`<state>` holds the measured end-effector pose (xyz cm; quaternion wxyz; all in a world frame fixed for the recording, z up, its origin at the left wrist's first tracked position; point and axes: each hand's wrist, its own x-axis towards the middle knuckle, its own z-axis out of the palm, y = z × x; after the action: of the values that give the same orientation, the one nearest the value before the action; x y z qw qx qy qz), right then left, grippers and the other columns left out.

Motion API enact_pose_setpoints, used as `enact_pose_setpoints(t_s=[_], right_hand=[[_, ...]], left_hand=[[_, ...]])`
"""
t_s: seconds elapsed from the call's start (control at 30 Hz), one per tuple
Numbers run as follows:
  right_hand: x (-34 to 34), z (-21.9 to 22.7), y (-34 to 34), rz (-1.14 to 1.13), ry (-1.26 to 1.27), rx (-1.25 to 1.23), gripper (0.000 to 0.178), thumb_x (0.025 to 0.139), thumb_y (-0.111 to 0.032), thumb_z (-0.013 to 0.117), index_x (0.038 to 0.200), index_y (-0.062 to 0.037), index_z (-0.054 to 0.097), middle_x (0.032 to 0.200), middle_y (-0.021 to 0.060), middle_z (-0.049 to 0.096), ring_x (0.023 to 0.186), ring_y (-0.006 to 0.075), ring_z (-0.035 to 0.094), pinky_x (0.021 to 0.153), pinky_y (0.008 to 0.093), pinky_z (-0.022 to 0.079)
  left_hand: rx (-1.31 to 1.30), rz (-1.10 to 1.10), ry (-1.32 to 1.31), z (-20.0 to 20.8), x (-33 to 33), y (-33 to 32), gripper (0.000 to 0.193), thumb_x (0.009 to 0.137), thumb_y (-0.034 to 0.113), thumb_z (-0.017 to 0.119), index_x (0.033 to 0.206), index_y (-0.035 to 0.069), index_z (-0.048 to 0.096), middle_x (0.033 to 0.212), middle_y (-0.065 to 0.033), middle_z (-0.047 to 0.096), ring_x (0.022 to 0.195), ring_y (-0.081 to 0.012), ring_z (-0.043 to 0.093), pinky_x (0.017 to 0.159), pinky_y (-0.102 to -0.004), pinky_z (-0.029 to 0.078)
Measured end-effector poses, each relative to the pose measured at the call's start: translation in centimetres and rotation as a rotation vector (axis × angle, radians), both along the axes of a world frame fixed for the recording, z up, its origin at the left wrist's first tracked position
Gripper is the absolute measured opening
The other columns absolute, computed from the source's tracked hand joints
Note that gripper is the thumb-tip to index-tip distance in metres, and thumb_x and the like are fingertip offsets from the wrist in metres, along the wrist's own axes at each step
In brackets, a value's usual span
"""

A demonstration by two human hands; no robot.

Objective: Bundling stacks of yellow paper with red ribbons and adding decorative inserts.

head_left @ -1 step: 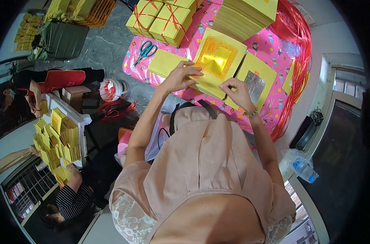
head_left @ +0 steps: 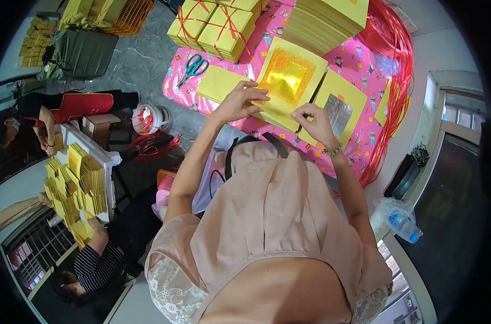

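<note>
Yellow paper sheet (head_left: 291, 59), one, bearing a gold-foil square (head_left: 284, 81): lies under and just ahead of our fingertips, on pink patterned cloth (head_left: 175, 81).

Our left hand (head_left: 242, 101): fingers bent at the sheet's near left corner, a small gap between thumb and forefinger; we cannot tell whether paper is gripped. Our right hand (head_left: 314, 121): thumb and forefinger drawn narrow at the near right corner; whether they pinch the edge, we cannot tell.

Silver-foil sheet (head_left: 356, 96): just right of our right-hand fingers. Plain yellow paper (head_left: 213, 83): left of and beside our left-hand fingers. Green-handled scissors (head_left: 196, 66): farther left, lying on the cloth. Tied yellow bundles (head_left: 226, 35), bound in red cord: ahead and left of our fingers. Tall yellow stack (head_left: 326, 24): ahead, beyond the gold sheet. Red strands (head_left: 388, 135): well right, hanging along the cloth's edge.

Containers, well apart from our fingers. White bucket (head_left: 162, 116), left: we count red strands inside. Orange basket (head_left: 135, 16), far ahead and left: yellow paper beside or in it, we cannot tell which. Clear bag (head_left: 387, 206), right and nearer our body: wrapped about a blue-capped bottle (head_left: 401, 222).
</note>
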<state>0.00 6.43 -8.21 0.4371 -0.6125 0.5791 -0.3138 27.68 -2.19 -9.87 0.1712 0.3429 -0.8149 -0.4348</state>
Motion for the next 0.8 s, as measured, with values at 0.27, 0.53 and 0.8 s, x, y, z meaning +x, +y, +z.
enact_pose_setpoints(t_s=[0.27, 0.53, 0.8], right_hand=[[-0.1, -0.3, -0.1, -0.001, 0.009, 0.026, 0.021, 0.084, -0.023, 0.074, 0.083, -0.0017, 0.072, 0.078, 0.0053, 0.068, 0.071, 0.0144, 0.063, 0.067, 0.0292, 0.049], [-0.2, -0.4, -0.2, -0.024, -0.031, 0.065, 0.021, 0.084, -0.021, 0.075, 0.084, -0.0005, 0.072, 0.079, 0.006, 0.069, 0.072, 0.0136, 0.063, 0.068, 0.028, 0.049], [-0.4, -0.6, -0.3, 0.005, -0.039, 0.088, 0.022, 0.086, -0.022, 0.074, 0.085, 0.0001, 0.072, 0.08, 0.0064, 0.07, 0.074, 0.0131, 0.064, 0.069, 0.0279, 0.05]], left_hand=[[0.025, -0.003, -0.005, 0.1, 0.0, 0.0, 0.046, 0.071, 0.01, 0.076, 0.117, 0.014, 0.07, 0.132, -0.0011, 0.062, 0.127, -0.0325, 0.044, 0.108, -0.0407, 0.041], [-0.031, -0.026, -0.035, 1.0, -0.1, 0.0, 0.046, 0.076, 0.03, 0.08, 0.117, 0.013, 0.07, 0.131, -0.0017, 0.063, 0.129, -0.0324, 0.044, 0.108, -0.0416, 0.039], [0.007, -0.005, -0.022, 0.3, -0.1, -0.1, 0.043, 0.08, 0.037, 0.077, 0.115, 0.012, 0.072, 0.13, -0.0032, 0.064, 0.128, -0.0327, 0.044, 0.108, -0.0421, 0.039]])
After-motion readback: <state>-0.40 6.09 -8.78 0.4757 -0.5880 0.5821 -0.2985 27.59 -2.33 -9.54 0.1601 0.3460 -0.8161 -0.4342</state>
